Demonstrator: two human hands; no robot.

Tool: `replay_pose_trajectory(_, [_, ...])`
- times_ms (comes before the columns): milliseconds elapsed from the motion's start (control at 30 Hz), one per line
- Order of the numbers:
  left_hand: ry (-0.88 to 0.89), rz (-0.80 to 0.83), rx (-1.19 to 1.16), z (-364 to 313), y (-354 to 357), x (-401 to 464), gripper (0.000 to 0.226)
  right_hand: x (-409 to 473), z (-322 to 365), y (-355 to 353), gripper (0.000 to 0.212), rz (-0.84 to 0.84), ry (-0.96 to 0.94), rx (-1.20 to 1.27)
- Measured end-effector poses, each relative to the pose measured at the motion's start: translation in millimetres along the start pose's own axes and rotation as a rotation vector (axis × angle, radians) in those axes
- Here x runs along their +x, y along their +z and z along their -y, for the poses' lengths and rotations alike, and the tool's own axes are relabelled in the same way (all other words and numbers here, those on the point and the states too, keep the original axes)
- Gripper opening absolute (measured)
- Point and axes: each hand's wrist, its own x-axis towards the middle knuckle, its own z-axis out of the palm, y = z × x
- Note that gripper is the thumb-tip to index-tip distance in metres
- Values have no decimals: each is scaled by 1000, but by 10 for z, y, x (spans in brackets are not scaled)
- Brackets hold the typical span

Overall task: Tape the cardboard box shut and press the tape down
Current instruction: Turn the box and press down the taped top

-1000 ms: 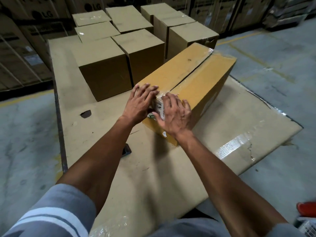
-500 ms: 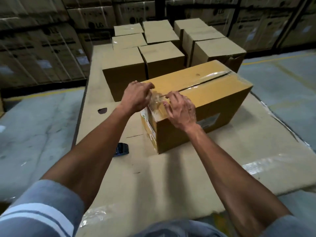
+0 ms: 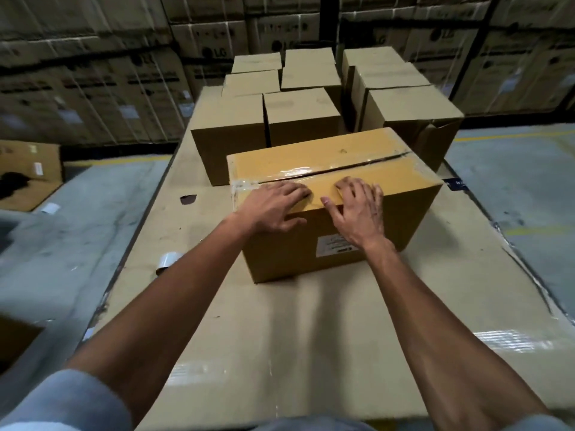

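A yellow-brown cardboard box [image 3: 385, 178] lies on the cardboard-covered table [image 3: 280, 321], its long side with a white label [image 3: 334, 245] facing me. Clear tape [image 3: 311, 173] runs along the top seam and wraps over the left end. My left hand [image 3: 273, 208] lies flat on the top near the front edge, fingers spread toward the seam, thumb on the front face. My right hand [image 3: 357, 208] rests the same way a little to the right. Neither hand holds anything. A roll of clear tape [image 3: 168, 261] sits at the table's left edge.
Several plain brown boxes [image 3: 298, 119] stand close behind the taped box. Large strapped cartons [image 3: 93, 98] fill the back wall. A dark hole [image 3: 188, 199] marks the table sheet at left. An open box [image 3: 28, 172] sits on the concrete floor at left.
The box has turned from end-on to long side facing me. Both hands moved from the taped end corner to the top, lying flat beside the seam.
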Motion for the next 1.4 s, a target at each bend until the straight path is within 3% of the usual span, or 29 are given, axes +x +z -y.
replay_pose_trajectory(200, [-207,-48,64,204,95,-131,75,257,53,125,63,44,-288,-31])
replay_pose_trajectory(367, [-312,-162,59,76,467,-105,102,307,-117,320,74,-24,-97,-240])
replay_pose_trajectory(533, [-365,-195,113,129,638,26,98,445,-180,496,83,-22,-122,-268])
replay_pose_trajectory(833, [-407,-129,125,510,654,368,127,940,-173,659,93,55,-116,-238])
replay_pose_trajectory(1167, [-457,-7,27,637,499,557,122,1150,-38,609,89,170,-65,-233])
replay_pose_trajectory(1400, [-405,-177,-73,434,698,79,98,599,293,714,83,75,-94,-47])
